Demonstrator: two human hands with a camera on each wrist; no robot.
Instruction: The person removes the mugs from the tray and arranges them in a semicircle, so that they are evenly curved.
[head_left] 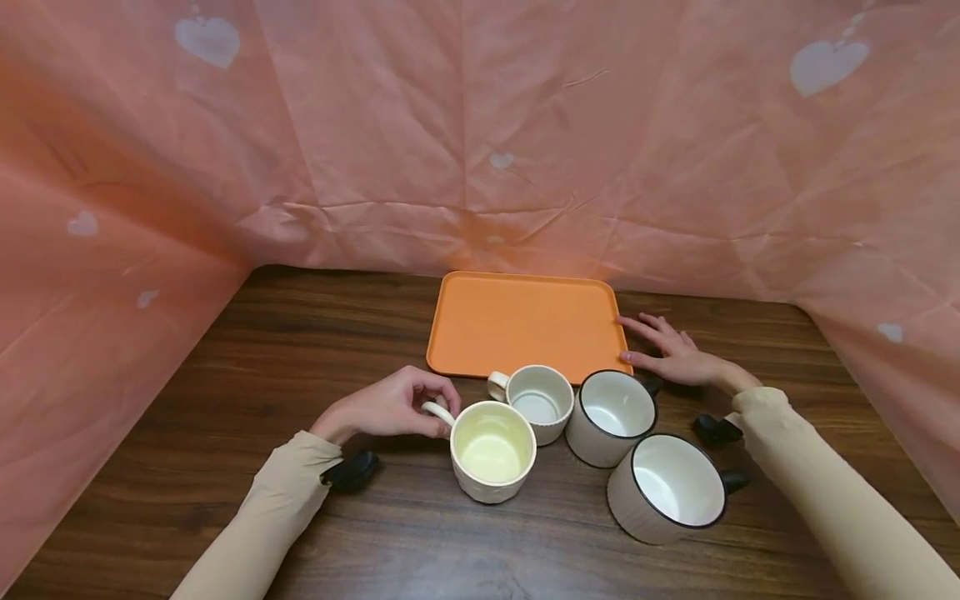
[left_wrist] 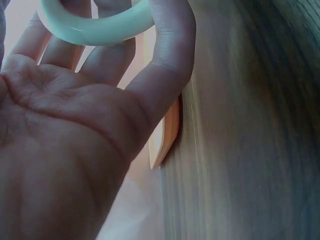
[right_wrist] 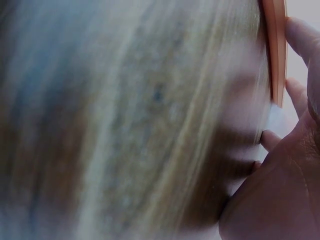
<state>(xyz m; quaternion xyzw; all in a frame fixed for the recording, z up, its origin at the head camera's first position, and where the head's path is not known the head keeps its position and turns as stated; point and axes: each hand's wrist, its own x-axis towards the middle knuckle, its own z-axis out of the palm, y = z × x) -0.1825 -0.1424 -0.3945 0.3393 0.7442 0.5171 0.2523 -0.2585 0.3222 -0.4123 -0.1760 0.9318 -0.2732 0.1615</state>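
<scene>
In the head view my left hand (head_left: 401,404) holds a cream mug with a pale yellow inside (head_left: 493,446) by its handle. The left wrist view shows that curved handle (left_wrist: 95,30) among the fingers. My right hand (head_left: 671,354) reaches to the right edge of an orange tray (head_left: 525,321), thumb and forefinger at its rim, the other fingers spread. The right wrist view has the fingertips right at the tray's edge (right_wrist: 276,55). Just behind the yellow mug stands a small white cup (head_left: 538,406), its handle pointing left.
To the right of the cups stand two larger black-rimmed mugs, one behind (head_left: 600,437) and one nearer (head_left: 652,512), their dark handles pointing right. Everything rests on a dark wooden table (head_left: 247,367). A pink curtain with hearts (head_left: 540,125) encloses the back and sides.
</scene>
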